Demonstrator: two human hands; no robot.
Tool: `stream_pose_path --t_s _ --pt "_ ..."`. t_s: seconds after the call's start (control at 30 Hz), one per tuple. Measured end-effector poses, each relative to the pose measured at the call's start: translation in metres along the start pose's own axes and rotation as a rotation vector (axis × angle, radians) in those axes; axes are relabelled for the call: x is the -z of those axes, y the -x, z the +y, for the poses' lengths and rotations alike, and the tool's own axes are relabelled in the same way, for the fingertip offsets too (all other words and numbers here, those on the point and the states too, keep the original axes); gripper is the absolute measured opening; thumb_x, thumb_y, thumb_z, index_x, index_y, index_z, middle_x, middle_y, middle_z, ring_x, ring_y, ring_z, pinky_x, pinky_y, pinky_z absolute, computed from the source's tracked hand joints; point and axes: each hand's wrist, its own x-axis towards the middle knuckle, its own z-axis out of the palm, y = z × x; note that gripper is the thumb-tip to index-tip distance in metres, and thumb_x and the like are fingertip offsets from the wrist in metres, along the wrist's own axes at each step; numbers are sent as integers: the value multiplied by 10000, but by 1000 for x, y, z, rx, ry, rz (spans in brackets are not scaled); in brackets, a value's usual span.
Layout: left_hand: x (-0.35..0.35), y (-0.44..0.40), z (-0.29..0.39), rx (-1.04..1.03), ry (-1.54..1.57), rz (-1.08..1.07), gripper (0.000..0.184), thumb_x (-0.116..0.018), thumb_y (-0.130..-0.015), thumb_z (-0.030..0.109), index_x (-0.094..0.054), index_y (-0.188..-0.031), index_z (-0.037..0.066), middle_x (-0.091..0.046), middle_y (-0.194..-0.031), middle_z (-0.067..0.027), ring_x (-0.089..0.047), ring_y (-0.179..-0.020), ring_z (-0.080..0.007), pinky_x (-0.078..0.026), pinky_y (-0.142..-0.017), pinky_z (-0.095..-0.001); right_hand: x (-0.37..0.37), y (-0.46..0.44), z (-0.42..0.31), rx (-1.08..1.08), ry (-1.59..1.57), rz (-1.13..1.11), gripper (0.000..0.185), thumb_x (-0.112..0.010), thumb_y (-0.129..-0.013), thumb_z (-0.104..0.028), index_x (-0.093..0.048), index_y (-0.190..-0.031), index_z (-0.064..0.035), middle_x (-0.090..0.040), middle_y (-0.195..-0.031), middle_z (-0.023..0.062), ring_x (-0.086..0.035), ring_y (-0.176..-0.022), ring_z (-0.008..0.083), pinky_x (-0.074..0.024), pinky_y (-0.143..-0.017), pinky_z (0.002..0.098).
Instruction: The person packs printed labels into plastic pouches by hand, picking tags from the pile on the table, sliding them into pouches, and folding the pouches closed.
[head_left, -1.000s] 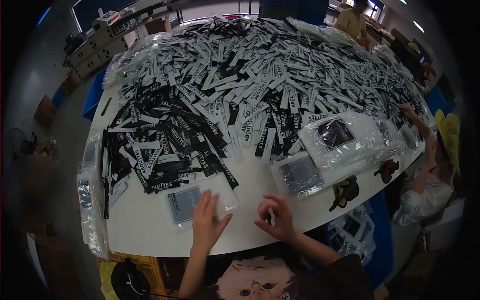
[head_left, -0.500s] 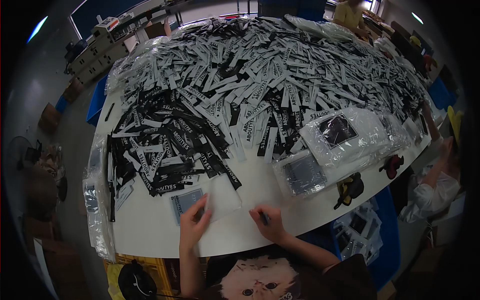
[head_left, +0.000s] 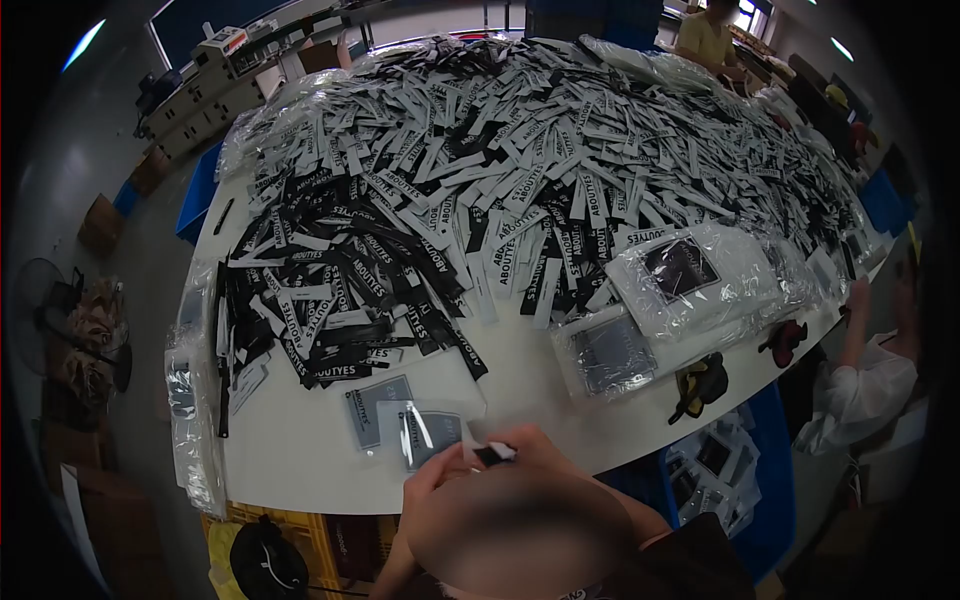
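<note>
Head camera view: the person's left hand [head_left: 432, 478] is curled, fingers closed on the lower edge of a clear pouch [head_left: 430, 437] with a grey printed panel, held above the near part of a white table [head_left: 280, 445]. Just beside it, the right hand [head_left: 540, 447] is mostly closed too, its fingertips on a small black-and-white piece [head_left: 493, 455]; whether this touches the pouch cannot be told. A blurred patch [head_left: 520, 520] covers much of both hands and wrists.

Partly behind the held pouch, another grey-panelled pouch [head_left: 372, 405] lies flat on the table. Farther out, black strips [head_left: 370, 270] lettered ABOUTYES heap up at left, running into a much larger mound of pale strips [head_left: 560, 130]. At right lie clear-wrapped bundles [head_left: 740, 260], with a black-and-yellow object [head_left: 703, 385] near the table's edge. Below that edge, a blue bin [head_left: 772, 450] holds more pouches.

Around the room are a co-worker's white sleeve [head_left: 865, 388] at right, a person in yellow [head_left: 703, 38] beyond the mound, and pale cabinets [head_left: 205, 112] at far left.
</note>
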Motion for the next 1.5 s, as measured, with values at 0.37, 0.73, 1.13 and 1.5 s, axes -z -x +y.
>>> stream_pose_path --t_s 0.37,0.73,1.13,1.5 --pt "-7 -11 3 37 199 171 161 -670 -778 79 -553 -829 -18 -548 -611 -31 -465 -509 -78 -336 -449 -244 -16 9 -19 200 182 244 422 -653 -667 3 -578 -1080 -33 -581 -999 144 -571 -926 293 -474 -746 347" --pt "-4 -7 12 31 -391 5 315 -706 -607 65 -551 -865 -24 -544 -887 -150 -563 -829 -344 -459 -711 -394 -1 11 -19 343 475 363 521 -629 -590 32 -554 -1106 27 -631 -899 132 -586 -663 246 -477 -626 303" --pt "-17 -20 22 -396 -414 30 863 -803 -575 294 -384 -1280 26 -433 -1202 -157 -427 -1111 -318 -314 -956 -505 19 30 -25 -303 -606 200 228 -611 -827 -111 -527 -1018 -22 -586 -804 33 -511 -703 59 -381 -611 191" --pt "-14 -27 18 -166 -512 -197 960 -796 -579 315 -305 -1345 8 -400 -1217 -156 -388 -1117 -336 -288 -968 -427 36 25 -18 233 -1072 441 380 -380 -961 -252 -510 -1157 46 -537 -1194 204 -497 -1151 275 -333 -1012 366"
